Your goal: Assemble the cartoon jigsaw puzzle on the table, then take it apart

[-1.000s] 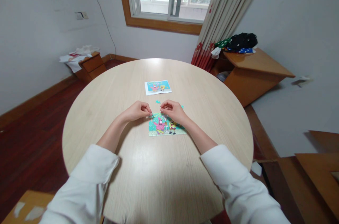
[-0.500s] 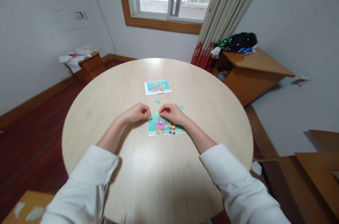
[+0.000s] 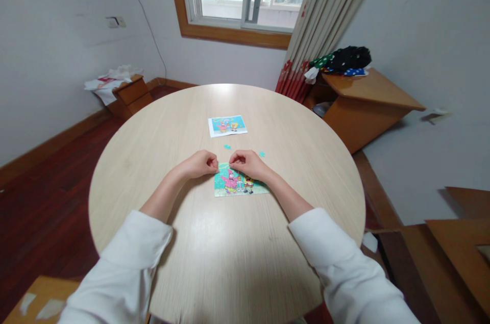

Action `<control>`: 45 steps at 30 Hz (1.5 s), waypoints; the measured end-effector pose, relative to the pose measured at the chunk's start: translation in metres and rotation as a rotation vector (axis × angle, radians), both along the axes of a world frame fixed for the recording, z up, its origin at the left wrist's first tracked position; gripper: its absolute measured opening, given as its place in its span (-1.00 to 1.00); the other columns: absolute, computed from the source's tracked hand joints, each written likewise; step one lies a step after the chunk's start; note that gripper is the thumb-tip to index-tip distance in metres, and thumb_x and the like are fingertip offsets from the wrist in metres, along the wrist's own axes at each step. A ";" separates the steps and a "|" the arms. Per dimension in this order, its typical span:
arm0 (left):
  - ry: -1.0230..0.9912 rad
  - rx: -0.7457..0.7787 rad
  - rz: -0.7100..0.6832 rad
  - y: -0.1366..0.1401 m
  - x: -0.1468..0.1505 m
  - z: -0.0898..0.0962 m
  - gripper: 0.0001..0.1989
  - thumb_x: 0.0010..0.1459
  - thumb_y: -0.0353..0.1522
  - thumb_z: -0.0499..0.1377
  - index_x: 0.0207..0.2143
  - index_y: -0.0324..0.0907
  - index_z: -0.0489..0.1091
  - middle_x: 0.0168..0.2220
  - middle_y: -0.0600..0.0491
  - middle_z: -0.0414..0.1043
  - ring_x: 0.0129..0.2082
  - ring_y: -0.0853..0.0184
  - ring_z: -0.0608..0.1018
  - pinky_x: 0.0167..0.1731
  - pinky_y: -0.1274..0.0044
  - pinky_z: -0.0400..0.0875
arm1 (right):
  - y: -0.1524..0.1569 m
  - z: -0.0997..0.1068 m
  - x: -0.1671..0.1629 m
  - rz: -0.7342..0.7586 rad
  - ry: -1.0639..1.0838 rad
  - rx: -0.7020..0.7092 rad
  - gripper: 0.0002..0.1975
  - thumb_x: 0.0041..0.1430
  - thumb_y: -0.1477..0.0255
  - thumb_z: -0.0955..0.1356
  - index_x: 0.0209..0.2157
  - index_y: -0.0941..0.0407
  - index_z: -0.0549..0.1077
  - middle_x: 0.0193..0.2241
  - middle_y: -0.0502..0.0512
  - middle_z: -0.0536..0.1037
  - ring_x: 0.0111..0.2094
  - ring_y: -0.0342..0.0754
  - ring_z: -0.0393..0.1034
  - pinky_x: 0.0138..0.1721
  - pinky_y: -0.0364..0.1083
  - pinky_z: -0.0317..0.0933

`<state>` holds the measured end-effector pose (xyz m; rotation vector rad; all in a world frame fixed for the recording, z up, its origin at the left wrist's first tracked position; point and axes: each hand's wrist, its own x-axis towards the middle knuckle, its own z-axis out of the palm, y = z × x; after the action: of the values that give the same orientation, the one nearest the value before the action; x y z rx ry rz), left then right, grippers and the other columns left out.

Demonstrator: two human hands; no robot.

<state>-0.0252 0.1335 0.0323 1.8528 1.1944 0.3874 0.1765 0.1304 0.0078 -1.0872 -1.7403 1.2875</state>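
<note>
A puzzle (image 3: 229, 181) is lying on the counter (image 3: 225, 247), two hands working at its far edge.
The left hand (image 3: 215, 166) is curling its fingers at the puzzle's far left corner; the right hand (image 3: 232, 163) is pinching along that edge, and whether either is gripping anything cannot be told. The right hand and wrist are hiding the puzzle's far right part. Two loose pieces (image 3: 262, 154) and a card (image 3: 228, 125) are lying beyond the puzzle.

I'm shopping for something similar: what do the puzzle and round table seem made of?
Puzzle: probably cardboard, being thin, flat and printed; its finish is unclear. Round table: wood or wood-look laminate, smooth, satiny, showing pale grain and soft reflections.
</note>
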 end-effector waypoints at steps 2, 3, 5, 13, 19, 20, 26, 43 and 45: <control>0.012 0.015 -0.009 0.000 0.000 0.000 -0.86 -0.19 -0.37 0.21 -0.64 -0.23 0.30 -0.65 0.15 0.26 -0.60 0.47 0.27 -0.55 0.59 0.12 | 0.000 0.000 0.000 -0.002 0.000 -0.005 -0.91 -0.16 0.45 0.39 -0.54 0.17 0.42 -0.61 -0.06 0.42 -0.53 -0.19 0.28 -0.43 -0.15 0.20; 0.022 0.021 -0.013 0.000 -0.001 0.000 -0.85 -0.19 -0.36 0.21 -0.64 -0.23 0.29 -0.65 0.15 0.26 -0.60 0.47 0.26 -0.55 0.59 0.11 | 0.000 0.000 0.000 -0.004 0.000 -0.008 -0.91 -0.16 0.45 0.39 -0.54 0.17 0.42 -0.61 -0.06 0.42 -0.54 -0.19 0.28 -0.43 -0.15 0.20; 0.047 0.034 -0.013 0.001 -0.001 0.000 -0.85 -0.19 -0.36 0.21 -0.64 -0.23 0.29 -0.66 0.15 0.25 -0.60 0.48 0.24 -0.56 0.59 0.10 | 0.000 0.000 0.000 -0.007 0.000 -0.009 -0.90 -0.16 0.45 0.40 -0.54 0.17 0.42 -0.62 -0.06 0.42 -0.54 -0.19 0.28 -0.44 -0.16 0.20; 0.042 0.027 -0.022 0.002 -0.005 -0.003 -0.75 -0.19 -0.29 0.27 -0.63 -0.21 0.24 -0.66 0.19 0.18 -0.61 0.49 0.19 -0.56 0.58 0.06 | 0.000 -0.001 0.001 -0.001 -0.008 0.008 -0.90 -0.15 0.44 0.39 -0.54 0.16 0.42 -0.61 -0.05 0.42 -0.54 -0.20 0.28 -0.44 -0.16 0.20; 0.097 0.044 -0.024 0.007 -0.006 -0.007 -0.70 -0.22 -0.26 0.31 -0.66 -0.21 0.24 -0.68 0.20 0.16 -0.62 0.50 0.16 -0.60 0.59 -0.01 | 0.001 -0.003 0.001 -0.003 -0.009 0.013 -0.91 -0.15 0.43 0.39 -0.54 0.16 0.42 -0.60 -0.05 0.43 -0.53 -0.19 0.29 -0.44 -0.15 0.21; 0.118 0.049 -0.020 0.008 -0.007 -0.007 -0.70 -0.22 -0.26 0.31 -0.66 -0.21 0.24 -0.69 0.20 0.16 -0.62 0.49 0.16 -0.60 0.59 -0.02 | 0.001 -0.003 0.001 -0.002 -0.008 0.013 -0.90 -0.15 0.43 0.40 -0.54 0.16 0.42 -0.61 -0.05 0.43 -0.53 -0.19 0.29 -0.44 -0.15 0.21; 0.161 0.080 -0.036 0.007 -0.010 -0.004 -0.68 -0.18 -0.24 0.29 -0.66 -0.20 0.21 -0.70 0.20 0.14 -0.64 0.50 0.15 -0.60 0.58 -0.05 | 0.000 0.001 0.000 -0.063 0.070 0.052 -0.86 -0.17 0.39 0.40 -0.54 0.15 0.41 -0.59 -0.04 0.44 -0.53 -0.17 0.32 -0.43 -0.13 0.24; 0.121 0.057 -0.039 0.011 -0.015 -0.008 -0.68 -0.19 -0.27 0.29 -0.68 -0.18 0.18 -0.68 0.19 0.13 -0.63 0.49 0.14 -0.60 0.57 -0.03 | 0.039 -0.011 0.097 -0.406 -0.010 0.068 -0.72 -0.24 0.30 0.44 -0.45 0.19 0.51 -0.48 0.08 0.53 -0.44 -0.11 0.35 -0.31 -0.05 0.25; 0.133 0.059 -0.043 0.011 -0.015 -0.007 -0.69 -0.18 -0.27 0.29 -0.67 -0.18 0.18 -0.69 0.19 0.13 -0.63 0.49 0.15 -0.59 0.57 -0.02 | 0.037 -0.009 0.097 -0.346 -0.049 0.069 -0.73 -0.23 0.33 0.45 -0.44 0.20 0.52 -0.47 0.09 0.55 -0.42 -0.10 0.36 -0.28 -0.05 0.25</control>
<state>-0.0402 0.1445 0.0256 1.9773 1.2416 0.2811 0.2733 0.1674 -0.0014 -1.3211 -1.5351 0.9872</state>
